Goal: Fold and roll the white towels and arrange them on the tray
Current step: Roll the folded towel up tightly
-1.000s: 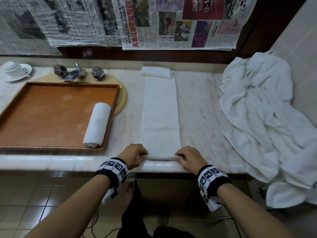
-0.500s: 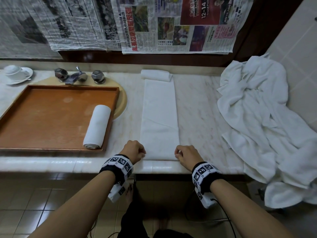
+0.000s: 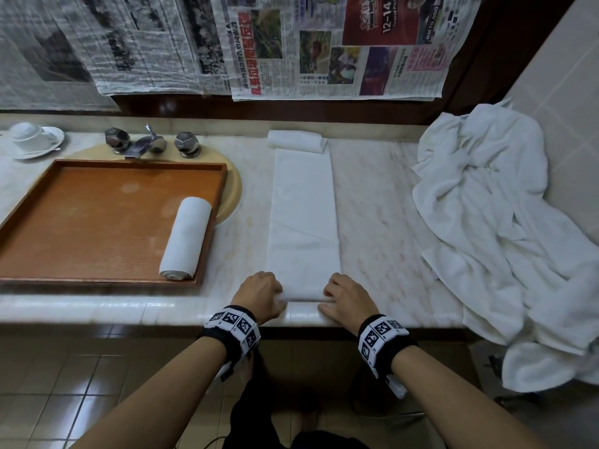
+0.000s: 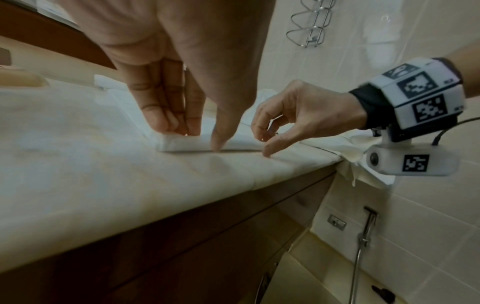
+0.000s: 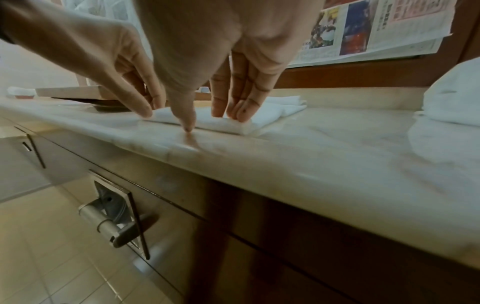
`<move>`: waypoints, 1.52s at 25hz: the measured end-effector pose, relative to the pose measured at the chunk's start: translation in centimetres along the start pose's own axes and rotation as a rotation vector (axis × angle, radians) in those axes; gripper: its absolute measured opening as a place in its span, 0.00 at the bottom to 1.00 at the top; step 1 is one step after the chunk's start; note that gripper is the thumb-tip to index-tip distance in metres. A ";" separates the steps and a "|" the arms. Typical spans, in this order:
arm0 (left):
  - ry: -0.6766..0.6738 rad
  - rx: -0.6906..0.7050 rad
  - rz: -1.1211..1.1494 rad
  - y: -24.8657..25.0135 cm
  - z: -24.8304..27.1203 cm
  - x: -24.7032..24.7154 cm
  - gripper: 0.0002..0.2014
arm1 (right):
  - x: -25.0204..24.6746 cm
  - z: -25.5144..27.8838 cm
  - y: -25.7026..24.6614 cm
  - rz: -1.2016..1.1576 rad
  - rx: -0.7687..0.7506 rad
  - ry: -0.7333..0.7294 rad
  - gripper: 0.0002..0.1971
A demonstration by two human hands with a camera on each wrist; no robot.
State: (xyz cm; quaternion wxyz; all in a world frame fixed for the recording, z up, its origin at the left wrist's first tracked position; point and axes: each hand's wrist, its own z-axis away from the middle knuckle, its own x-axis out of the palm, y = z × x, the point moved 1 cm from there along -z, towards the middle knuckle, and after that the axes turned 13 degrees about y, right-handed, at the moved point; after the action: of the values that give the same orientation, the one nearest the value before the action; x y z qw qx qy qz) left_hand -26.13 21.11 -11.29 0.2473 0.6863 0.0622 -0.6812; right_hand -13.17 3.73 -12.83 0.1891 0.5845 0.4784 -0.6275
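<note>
**A:** What's happening nearest you?

**B:** I'm working both hands at the tabletop's (image 3: 382,202) front edge, at six o'clock. My left hand (image 3: 261,294) and right hand (image 3: 348,298) are pinching the near end of the folded towel strip (image 3: 303,218), fingers (image 4: 166,121) pressing on top, thumbs tucked behind the first turn.

**A:** Anything different from a moment ago?

**B:** Yes. Half a second back the end was lying flat between my hands; now a small roll (image 4: 187,143) is standing up there. So I'm judging the folding is finished and the rolling is just starting.

**A:** And farther out?

**B:** The strip is running straight toward twelve o'clock, nearly reaching a small folded towel (image 3: 296,140) by the back wall. At ten o'clock, the wooden tray (image 3: 97,222) is holding one finished rolled towel (image 3: 184,238) along its right side. At two o'clock, a heap of unfolded towels (image 3: 499,228) is waiting.

**A:** Progress, then?

**B:** One done, one underway, plenty left, I'd say.
</note>
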 end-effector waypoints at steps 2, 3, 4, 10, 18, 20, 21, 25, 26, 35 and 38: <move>-0.012 -0.010 -0.005 -0.1 -0.3 0.1 0.15 | -0.2 -0.3 0.1 0.028 -0.023 -0.011 0.08; -0.017 -0.012 -0.012 -0.1 -0.7 0.2 0.15 | -0.4 -0.5 0.1 0.044 -0.030 -0.025 0.08; -0.019 -0.005 -0.024 -0.1 -0.9 0.1 0.14 | -0.5 -0.6 0.1 0.060 -0.034 -0.042 0.08; -0.019 0.065 -0.021 -0.6 -0.9 0.1 0.12 | -1.8 -1.4 0.6 0.083 0.008 -0.055 0.13; -0.004 -0.028 0.146 -2.1 -2.0 -0.6 0.07 | -2.8 -3.1 1.1 0.045 0.192 -0.117 0.03; -0.014 -0.072 0.182 -2.0 -2.4 -0.9 0.05 | -2.8 -3.4 1.1 0.057 0.218 -0.128 0.03; -0.013 -0.087 0.187 -1.9 -2.6 -1.0 0.05 | -2.8 -3.5 1.0 0.066 0.224 -0.124 0.03; -0.006 -0.144 0.142 -1.2 -3.2 -1.1 0.05 | -2.4 -3.6 0.8 0.136 0.215 -0.099 0.06; 0.001 -0.156 0.133 -1.1 -3.2 -1.0 0.05 | -2.3 -3.6 0.7 0.157 0.202 -0.091 0.07; 0.083 -0.003 0.048 -0.5 -1.3 -0.6 0.10 | -0.3 -2.1 -0.8 0.042 0.112 -0.006 0.09; 0.063 0.027 0.043 -0.6 -1.1 -0.3 0.15 | -0.7 -1.9 -0.5 0.056 0.051 -0.020 0.09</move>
State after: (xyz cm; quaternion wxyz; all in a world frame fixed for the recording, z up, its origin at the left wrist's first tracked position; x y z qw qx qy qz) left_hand -25.39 22.20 -11.18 0.2505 0.7118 0.0458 -0.6546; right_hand -12.34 5.32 -11.69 0.1965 0.5960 0.4436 -0.6399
